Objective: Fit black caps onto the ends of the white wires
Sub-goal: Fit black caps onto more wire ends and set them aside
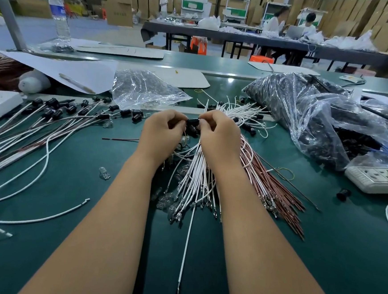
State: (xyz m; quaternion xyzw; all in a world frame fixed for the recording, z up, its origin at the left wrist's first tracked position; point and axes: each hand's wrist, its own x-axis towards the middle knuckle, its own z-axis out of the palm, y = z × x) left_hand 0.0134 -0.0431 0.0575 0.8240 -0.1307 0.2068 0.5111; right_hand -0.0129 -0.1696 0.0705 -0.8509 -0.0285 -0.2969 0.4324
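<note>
My left hand and my right hand meet above a fanned bundle of white wires in the middle of the green table. Both pinch a black cap between their fingertips. One white wire hangs from under the hands down toward the near edge; its upper end is hidden by my fingers. Brown wires lie beside the white bundle on its right. To the left, white wires with black caps on their ends are spread out.
A large plastic bag of black caps lies at the right, a clear bag behind my hands. A white power strip sits at the right edge, a loose cap beside it. Clear bulbs are scattered nearby.
</note>
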